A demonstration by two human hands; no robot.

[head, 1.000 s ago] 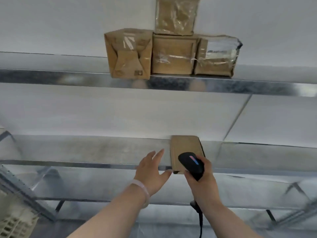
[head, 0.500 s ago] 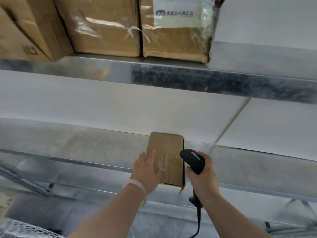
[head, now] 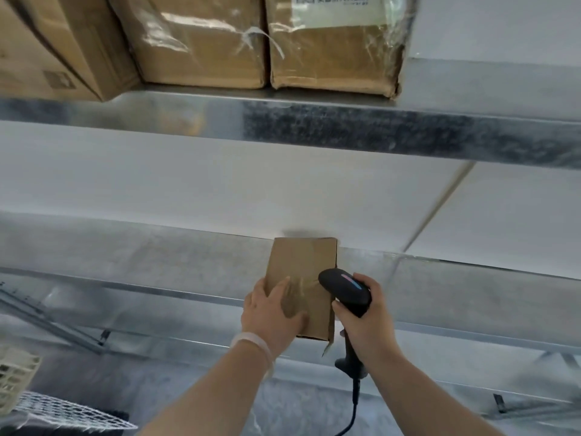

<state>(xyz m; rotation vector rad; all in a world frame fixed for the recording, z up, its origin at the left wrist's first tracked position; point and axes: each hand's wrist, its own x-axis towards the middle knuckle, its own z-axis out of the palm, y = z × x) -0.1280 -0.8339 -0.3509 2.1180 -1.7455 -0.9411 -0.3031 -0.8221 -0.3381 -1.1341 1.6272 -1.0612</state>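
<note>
**Small carton on the lower shelf, scanner at its right side**

- The small cardboard box (head: pixel 303 278) is lying flat on the lower metal shelf (head: pixel 157 262). Its long axis is running front to back: the far end is pointing at the white wall, and the near end is sticking out over the shelf's front lip towards me. The far end is leaning slightly to the right.
- A torn flap is hanging off the box's near right corner.
- My left hand (head: pixel 270 316) is resting on the box's near left corner. The fingers are lying almost straight along the top face with the thumb spread across it, so I am pressing, not wrapping. Motion blur is hiding whether any fingertip is hooking over the left edge.
- My right hand (head: pixel 367 322) is clenching the handle of the black barcode scanner (head: pixel 345 291). Its head is pointing up and left, just beside the box's right edge. Its cable (head: pixel 355 401) is hanging down below my wrist.
- Overhead, the upper shelf (head: pixel 314 127) is carrying three taped cartons (head: pixel 204 51) side by side
- A pale plastic basket (head: pixel 15 376) is sitting at the lower left
</note>
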